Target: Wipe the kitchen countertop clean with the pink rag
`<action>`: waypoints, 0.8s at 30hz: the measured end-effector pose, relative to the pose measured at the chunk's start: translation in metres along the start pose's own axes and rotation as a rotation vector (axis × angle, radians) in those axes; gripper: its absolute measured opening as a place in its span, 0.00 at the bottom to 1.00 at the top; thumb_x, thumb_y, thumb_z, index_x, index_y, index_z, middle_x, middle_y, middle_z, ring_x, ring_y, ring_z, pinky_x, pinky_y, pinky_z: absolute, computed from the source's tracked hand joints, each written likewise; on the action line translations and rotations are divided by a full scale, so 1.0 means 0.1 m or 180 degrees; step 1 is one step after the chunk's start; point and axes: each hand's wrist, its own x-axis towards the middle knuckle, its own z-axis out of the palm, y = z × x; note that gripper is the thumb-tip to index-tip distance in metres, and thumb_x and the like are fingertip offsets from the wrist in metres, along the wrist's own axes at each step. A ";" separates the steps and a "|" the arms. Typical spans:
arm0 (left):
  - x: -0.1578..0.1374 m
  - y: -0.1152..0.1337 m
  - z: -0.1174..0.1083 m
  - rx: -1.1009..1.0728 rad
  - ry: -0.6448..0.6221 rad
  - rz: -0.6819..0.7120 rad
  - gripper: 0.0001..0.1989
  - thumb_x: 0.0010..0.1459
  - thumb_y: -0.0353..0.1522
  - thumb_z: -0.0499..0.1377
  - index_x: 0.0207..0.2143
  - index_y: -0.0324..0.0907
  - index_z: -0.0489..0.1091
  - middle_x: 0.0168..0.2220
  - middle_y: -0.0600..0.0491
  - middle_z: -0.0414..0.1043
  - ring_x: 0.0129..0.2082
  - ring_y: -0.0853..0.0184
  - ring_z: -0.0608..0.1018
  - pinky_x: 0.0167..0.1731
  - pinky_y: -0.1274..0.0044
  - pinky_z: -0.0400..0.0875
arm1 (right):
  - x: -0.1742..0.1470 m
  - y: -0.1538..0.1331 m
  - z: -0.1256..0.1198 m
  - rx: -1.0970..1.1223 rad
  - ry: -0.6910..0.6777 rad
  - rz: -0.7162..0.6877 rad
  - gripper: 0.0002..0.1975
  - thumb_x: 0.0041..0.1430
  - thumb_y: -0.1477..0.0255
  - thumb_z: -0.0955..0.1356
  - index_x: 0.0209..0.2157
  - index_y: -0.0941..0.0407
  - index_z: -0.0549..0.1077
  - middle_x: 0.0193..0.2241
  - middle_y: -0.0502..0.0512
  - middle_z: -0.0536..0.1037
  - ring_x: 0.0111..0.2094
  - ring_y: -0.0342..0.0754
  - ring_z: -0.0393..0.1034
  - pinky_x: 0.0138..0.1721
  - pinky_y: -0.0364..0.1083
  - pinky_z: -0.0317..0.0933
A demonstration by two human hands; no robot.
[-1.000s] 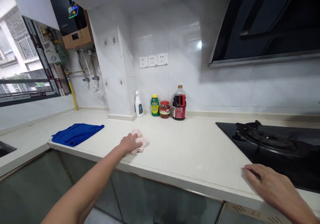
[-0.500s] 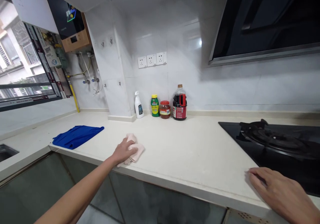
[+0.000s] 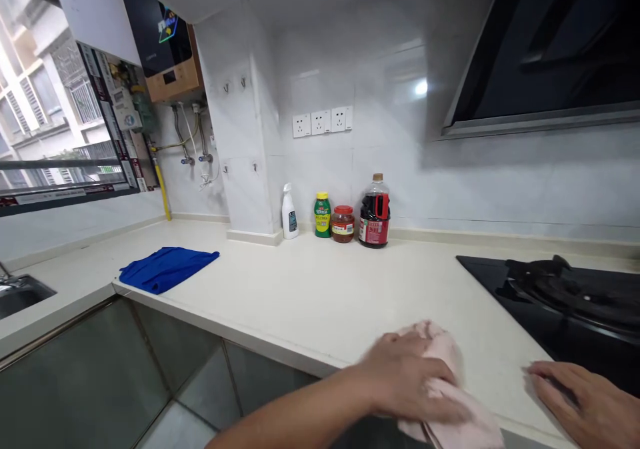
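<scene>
While cloth in hand, dark liquid in bottle.

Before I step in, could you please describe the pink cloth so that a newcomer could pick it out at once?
Find the black hob set into the pale countertop. Just left of it, near the front edge, the left hand holds the pink cloth. It is pale and bunched up, whereas the blue cloth farther left lies untouched.
</scene>
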 end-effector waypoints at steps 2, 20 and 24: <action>-0.01 0.08 0.12 0.0302 0.0169 0.0258 0.31 0.61 0.59 0.54 0.58 0.53 0.69 0.62 0.45 0.64 0.65 0.51 0.64 0.59 0.61 0.62 | -0.01 -0.04 -0.04 -0.0022 -0.0056 0.0008 0.20 0.60 0.53 0.61 0.36 0.47 0.80 0.43 0.56 0.82 0.45 0.62 0.77 0.47 0.62 0.68; -2.45 -1.44 -0.55 0.2283 0.1564 0.0298 0.16 0.63 0.34 0.59 0.53 0.53 0.72 0.60 0.48 0.70 0.58 0.54 0.73 0.54 0.63 0.72 | -0.01 -0.33 -0.25 -0.0243 -0.0188 -0.0011 0.22 0.64 0.55 0.58 0.39 0.51 0.78 0.44 0.58 0.81 0.46 0.60 0.75 0.51 0.61 0.65; -3.13 -1.93 -0.96 0.2491 0.1331 -0.0391 0.14 0.60 0.35 0.57 0.47 0.46 0.76 0.55 0.46 0.75 0.56 0.51 0.75 0.53 0.61 0.74 | -0.01 -0.42 -0.29 -0.0178 -0.0178 0.0007 0.20 0.65 0.57 0.58 0.38 0.51 0.78 0.46 0.62 0.80 0.47 0.62 0.74 0.52 0.62 0.64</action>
